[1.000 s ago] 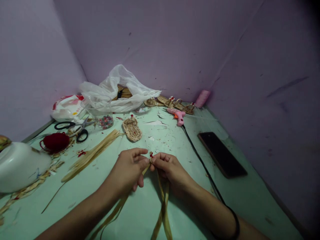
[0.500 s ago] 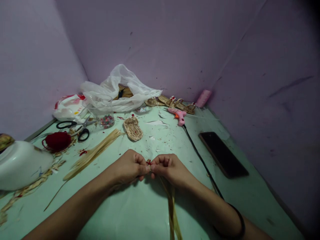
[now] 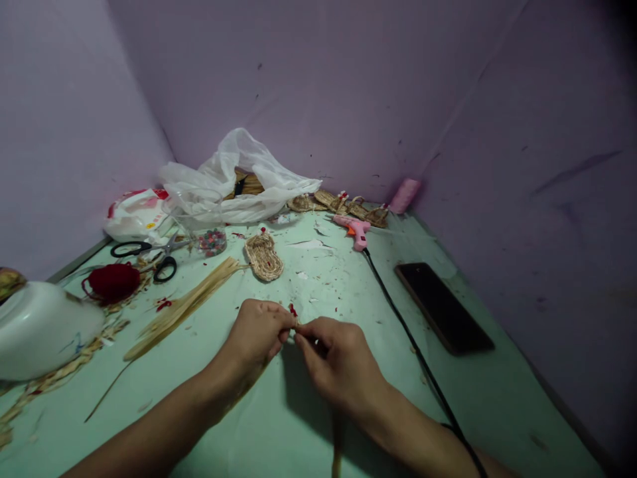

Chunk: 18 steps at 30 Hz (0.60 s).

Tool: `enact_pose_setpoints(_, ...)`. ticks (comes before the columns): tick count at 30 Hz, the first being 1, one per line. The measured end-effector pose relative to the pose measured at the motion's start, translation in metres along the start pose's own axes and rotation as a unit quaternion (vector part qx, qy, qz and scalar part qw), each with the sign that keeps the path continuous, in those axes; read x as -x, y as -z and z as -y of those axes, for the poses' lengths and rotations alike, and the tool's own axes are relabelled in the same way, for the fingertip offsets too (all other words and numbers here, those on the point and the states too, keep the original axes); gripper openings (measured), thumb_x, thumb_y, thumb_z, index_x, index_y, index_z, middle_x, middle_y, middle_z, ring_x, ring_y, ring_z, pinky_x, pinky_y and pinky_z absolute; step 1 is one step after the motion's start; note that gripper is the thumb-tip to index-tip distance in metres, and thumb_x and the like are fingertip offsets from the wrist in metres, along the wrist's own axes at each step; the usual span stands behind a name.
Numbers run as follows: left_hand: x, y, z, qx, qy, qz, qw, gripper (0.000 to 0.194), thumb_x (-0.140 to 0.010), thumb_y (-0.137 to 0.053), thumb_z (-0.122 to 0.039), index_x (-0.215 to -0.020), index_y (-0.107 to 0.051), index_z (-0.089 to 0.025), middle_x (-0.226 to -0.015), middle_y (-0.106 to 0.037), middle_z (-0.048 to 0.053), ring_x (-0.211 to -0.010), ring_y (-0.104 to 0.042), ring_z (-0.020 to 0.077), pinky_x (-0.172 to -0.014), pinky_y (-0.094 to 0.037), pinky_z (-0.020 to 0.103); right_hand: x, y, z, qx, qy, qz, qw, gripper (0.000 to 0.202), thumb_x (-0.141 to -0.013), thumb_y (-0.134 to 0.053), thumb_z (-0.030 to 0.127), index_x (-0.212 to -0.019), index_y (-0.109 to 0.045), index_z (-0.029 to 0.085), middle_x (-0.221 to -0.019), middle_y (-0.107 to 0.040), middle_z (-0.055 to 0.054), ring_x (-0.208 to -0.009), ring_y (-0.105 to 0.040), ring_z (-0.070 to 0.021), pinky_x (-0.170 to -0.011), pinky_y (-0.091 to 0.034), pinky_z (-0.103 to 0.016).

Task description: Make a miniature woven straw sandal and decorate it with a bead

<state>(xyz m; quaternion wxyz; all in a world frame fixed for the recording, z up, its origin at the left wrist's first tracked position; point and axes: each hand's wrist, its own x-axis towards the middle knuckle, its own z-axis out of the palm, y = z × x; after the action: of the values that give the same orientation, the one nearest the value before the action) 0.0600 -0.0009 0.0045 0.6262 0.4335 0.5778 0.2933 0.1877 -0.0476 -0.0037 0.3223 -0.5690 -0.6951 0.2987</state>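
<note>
Over the middle of the table, my left hand (image 3: 256, 334) is closed in a pinch on a small straw piece with red yarn (image 3: 293, 311) at its tip. My right hand (image 3: 341, 362) pinches the same piece from the right, thumb and forefinger nearly touching the left fingertips. Most of the piece is hidden by the fingers. A straw strip (image 3: 337, 441) hangs below my right hand toward the near edge. Just beyond the hands lies a woven straw sole (image 3: 263, 257) with a red bit at its top. Left of it rests a bundle of straw strips (image 3: 184, 307).
At left are a white jar (image 3: 44, 332), a red yarn ball (image 3: 113, 282), scissors (image 3: 166, 264) and a cup of beads (image 3: 212, 241). A plastic bag (image 3: 213, 192) and woven slippers (image 3: 328, 199) lie behind. At right are a pink glue gun (image 3: 355, 229), its cord (image 3: 398, 312) and a phone (image 3: 444, 307).
My right hand has turned and shifted slightly nearer, its knuckles now raised. The red yarn shows more above the fingertips. Less of the hanging straw is visible.
</note>
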Motion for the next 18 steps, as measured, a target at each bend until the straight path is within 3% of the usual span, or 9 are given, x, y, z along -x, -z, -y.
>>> enact_pose_setpoints(3,-0.001,0.001,0.000,0.040,0.027,0.021,0.999,0.017,-0.053,-0.052,-0.016,-0.038,-0.045,-0.015,-0.034,-0.043,-0.004,-0.024,-0.029,0.0033,-0.030,-0.012,0.019,0.007,-0.006,-0.001,0.161,0.096,0.013,0.982,0.023,-0.078,-0.044,0.014,-0.080,-0.066,0.011,-0.066,-0.063,-0.010,-0.052,-0.053,-0.0150,-0.049,-0.034,-0.027)
enact_pose_setpoints(6,0.000,0.002,0.001,0.070,0.050,0.034,0.996,0.018,-0.055,-0.052,-0.019,-0.039,-0.047,-0.014,-0.035,-0.044,-0.003,-0.024,-0.030,0.0031,-0.028,-0.011,0.019,0.008,-0.008,-0.002,0.257,0.121,0.019,0.959,0.023,-0.075,-0.043,0.010,-0.083,-0.065,0.011,-0.065,-0.064,-0.010,-0.047,-0.050,-0.0141,-0.045,-0.029,-0.027)
enact_pose_setpoints(10,0.002,-0.002,0.000,0.056,0.029,0.006,0.998,0.019,-0.053,-0.057,-0.020,-0.038,-0.046,-0.015,-0.032,-0.039,-0.006,-0.024,-0.027,0.0019,-0.029,-0.010,0.018,0.008,-0.009,-0.003,0.304,0.148,0.001,0.941,0.027,-0.071,-0.041,0.007,-0.083,-0.065,0.011,-0.062,-0.064,-0.008,-0.043,-0.048,-0.0133,-0.042,-0.025,-0.027)
enact_pose_setpoints(14,0.001,-0.006,0.001,0.048,-0.003,-0.039,0.998,0.012,-0.051,-0.060,-0.019,-0.044,-0.051,-0.013,-0.032,-0.039,-0.008,-0.028,-0.026,0.0008,-0.032,-0.015,0.015,0.010,-0.006,0.000,0.242,0.155,-0.013,0.958,0.021,-0.073,-0.046,0.016,-0.085,-0.064,0.013,-0.065,-0.065,-0.007,-0.049,-0.052,-0.0134,-0.045,-0.030,-0.025)
enact_pose_setpoints(16,0.000,-0.005,0.000,0.053,-0.010,-0.036,0.998,0.014,-0.052,-0.061,-0.021,-0.045,-0.051,-0.014,-0.031,-0.037,-0.009,-0.028,-0.024,0.0007,-0.032,-0.015,0.016,0.006,-0.002,0.002,0.146,0.104,-0.054,0.982,0.019,-0.078,-0.046,0.023,-0.073,-0.062,0.016,-0.063,-0.063,-0.005,-0.055,-0.054,-0.0141,-0.052,-0.035,-0.025)
enact_pose_setpoints(18,-0.001,-0.004,0.000,0.061,-0.005,-0.016,0.998,0.017,-0.053,-0.062,-0.025,-0.046,-0.050,-0.014,-0.031,-0.036,-0.009,-0.029,-0.023,0.0011,-0.033,-0.015,0.016,-0.001,0.002,0.002,-0.004,0.000,-0.097,0.995,0.022,-0.079,-0.047,0.028,-0.064,-0.057,0.017,-0.062,-0.060,-0.004,-0.059,-0.055,-0.0146,-0.057,-0.039,-0.026)
